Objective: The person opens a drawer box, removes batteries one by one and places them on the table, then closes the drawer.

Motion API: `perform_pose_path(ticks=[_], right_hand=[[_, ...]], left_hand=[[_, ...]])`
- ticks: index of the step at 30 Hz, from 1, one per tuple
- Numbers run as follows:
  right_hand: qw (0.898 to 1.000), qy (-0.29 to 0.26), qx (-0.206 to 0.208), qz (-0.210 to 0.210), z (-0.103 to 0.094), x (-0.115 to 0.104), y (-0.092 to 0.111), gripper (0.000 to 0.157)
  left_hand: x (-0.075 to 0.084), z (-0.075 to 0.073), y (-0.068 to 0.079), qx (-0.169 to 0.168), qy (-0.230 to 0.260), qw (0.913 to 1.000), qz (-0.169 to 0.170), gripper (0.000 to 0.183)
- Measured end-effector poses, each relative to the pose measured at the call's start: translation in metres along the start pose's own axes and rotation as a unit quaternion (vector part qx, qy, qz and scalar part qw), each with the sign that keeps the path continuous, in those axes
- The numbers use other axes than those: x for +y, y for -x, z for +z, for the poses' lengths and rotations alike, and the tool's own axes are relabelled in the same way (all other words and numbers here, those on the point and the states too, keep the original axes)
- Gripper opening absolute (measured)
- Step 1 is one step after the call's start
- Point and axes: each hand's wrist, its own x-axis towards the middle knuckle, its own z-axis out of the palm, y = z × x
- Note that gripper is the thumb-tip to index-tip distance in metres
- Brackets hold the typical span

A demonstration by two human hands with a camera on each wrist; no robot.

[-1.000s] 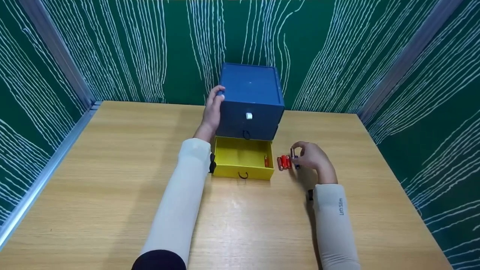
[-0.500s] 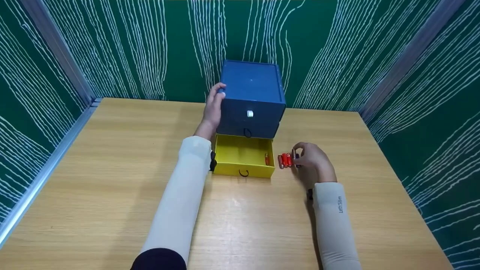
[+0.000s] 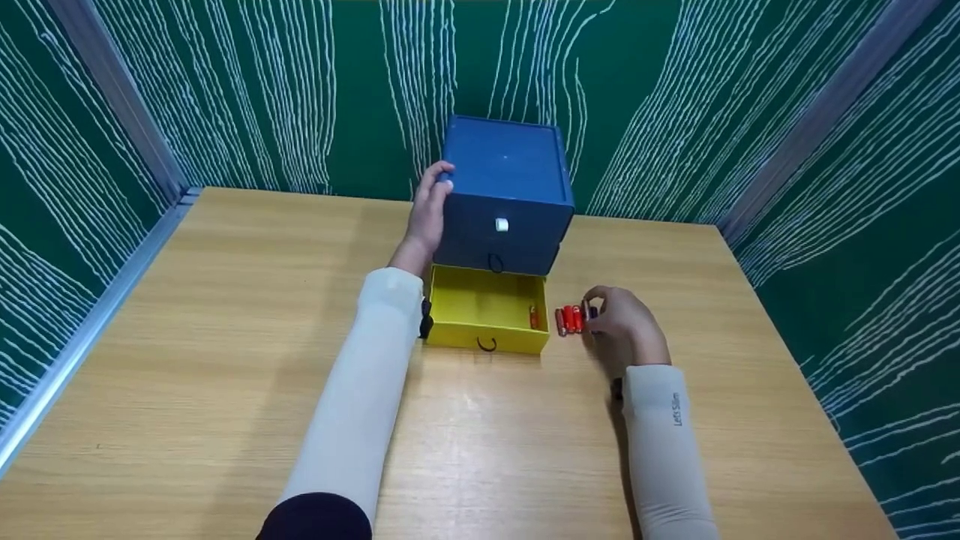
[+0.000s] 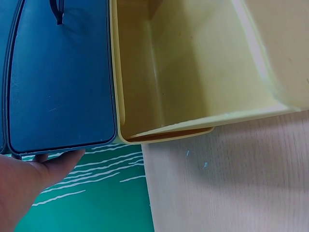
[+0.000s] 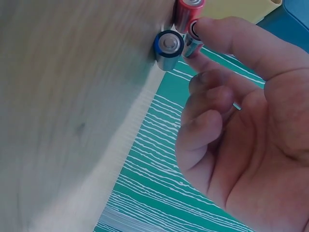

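Observation:
Against the left side of a blue drawer cabinet, my left hand rests with fingers extended; the left wrist view shows fingers along the cabinet's edge. Below its upper front, a yellow drawer is pulled out, with one orange-red battery at its right side. To the right of the drawer, my right hand pinches a small battery between thumb and index finger. Beside it are red batteries in a row and a blue-and-silver battery, mostly hidden by the hand in the head view.
The cabinet stands near the far edge of the wooden table, in front of a green wall with white wavy lines. A white knob is on the cabinet front, and a dark loop handle on the drawer.
My right hand has come down slightly with the pinched battery, which is now closer alongside the red row. My left hand keeps its place on the cabinet. The head view has tilted a little.

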Motion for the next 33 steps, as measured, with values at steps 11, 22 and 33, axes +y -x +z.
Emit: perform_pose_path(ticks=[11,22,33], right_hand=[[1.000,0.009,0.009,0.009,0.006,0.000,0.002,0.049],[1.000,0.015,-0.003,0.017,0.005,-0.001,0.000,0.053],[1.000,0.024,-0.003,0.015,0.005,0.001,-0.003,0.052]], left_hand=[[0.016,0.001,0.011,-0.006,0.001,1.0000,0.005,0.033],[-0.001,-0.001,0.000,-0.002,0.000,1.0000,0.002,0.030],[0.020,0.001,0.013,-0.008,-0.004,0.9999,0.012,0.035]])
